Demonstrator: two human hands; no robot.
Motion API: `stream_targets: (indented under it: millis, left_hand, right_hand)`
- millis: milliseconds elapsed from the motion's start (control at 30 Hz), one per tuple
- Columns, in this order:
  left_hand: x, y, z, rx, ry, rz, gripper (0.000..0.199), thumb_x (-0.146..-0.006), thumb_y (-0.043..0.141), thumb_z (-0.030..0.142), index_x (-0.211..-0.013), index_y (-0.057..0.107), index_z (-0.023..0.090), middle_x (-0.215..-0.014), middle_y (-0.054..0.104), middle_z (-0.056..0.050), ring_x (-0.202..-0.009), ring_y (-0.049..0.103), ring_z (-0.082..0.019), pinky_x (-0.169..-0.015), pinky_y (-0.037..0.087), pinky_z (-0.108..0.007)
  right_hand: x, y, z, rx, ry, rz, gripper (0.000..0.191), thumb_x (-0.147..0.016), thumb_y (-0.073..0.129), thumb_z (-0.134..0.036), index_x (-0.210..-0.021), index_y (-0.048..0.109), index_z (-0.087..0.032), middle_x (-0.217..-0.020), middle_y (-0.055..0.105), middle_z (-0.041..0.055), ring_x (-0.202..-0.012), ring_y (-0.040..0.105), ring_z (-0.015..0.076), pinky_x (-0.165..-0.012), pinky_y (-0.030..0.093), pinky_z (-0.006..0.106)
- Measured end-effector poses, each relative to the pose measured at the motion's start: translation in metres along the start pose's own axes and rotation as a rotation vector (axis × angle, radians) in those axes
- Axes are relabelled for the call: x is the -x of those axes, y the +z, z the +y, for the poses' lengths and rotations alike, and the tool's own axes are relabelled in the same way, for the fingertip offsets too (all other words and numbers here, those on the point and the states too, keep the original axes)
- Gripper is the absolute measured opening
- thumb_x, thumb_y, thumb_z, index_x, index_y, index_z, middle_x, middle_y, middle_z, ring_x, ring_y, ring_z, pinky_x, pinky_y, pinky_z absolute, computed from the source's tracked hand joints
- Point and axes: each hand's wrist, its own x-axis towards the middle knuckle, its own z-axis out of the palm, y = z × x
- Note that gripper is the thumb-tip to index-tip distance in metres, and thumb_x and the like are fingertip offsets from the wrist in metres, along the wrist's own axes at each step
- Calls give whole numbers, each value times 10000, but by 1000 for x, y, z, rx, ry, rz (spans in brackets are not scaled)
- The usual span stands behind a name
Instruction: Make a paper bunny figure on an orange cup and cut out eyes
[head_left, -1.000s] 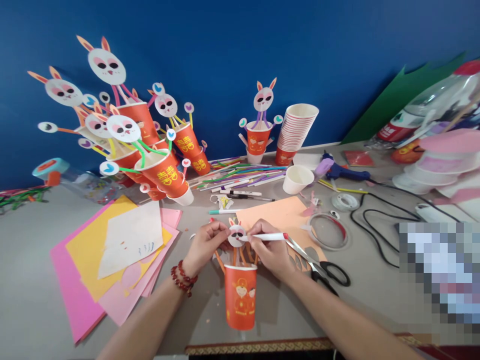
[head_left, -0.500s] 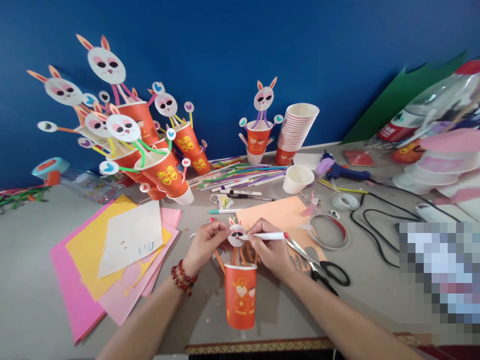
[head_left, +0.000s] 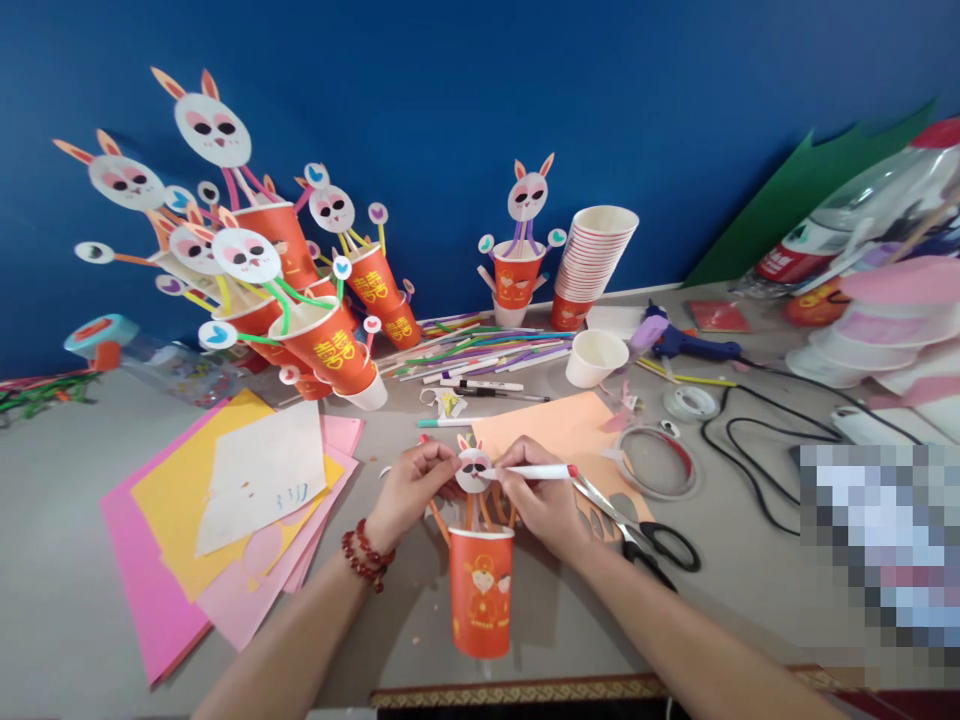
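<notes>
A red paper cup with printed figures stands near the table's front edge. Orange stems rise from it to a small white paper rabbit face with dark eyes and pink patches. My left hand pinches the left edge of the rabbit face; its far fingers are partly hidden behind it. In my right hand is a white marker with a red end, held like a pen. The marker's tip meets the lower right of the face, by the mouth.
Finished rabbit cups crowd the back left, and another rabbit cup stands beside stacked paper cups. Coloured paper sheets lie left. Scissors, a tape roll and a blue glue gun with its cable lie right.
</notes>
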Motion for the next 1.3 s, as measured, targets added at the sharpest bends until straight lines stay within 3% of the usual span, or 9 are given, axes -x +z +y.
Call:
stream_targets:
  millis: [1300]
  left_hand:
    - [0,0,-1,-5,-2,1,340,-764,729,485,-778,637,158,-647,692,-4,-552,660,-129,-529,498,-192]
  right_hand:
    - [1,1,2,-23,-3,-20,121,-812,536,-147,-709,516,-205,-622,483,-44,-535,441,112,-500,346,226]
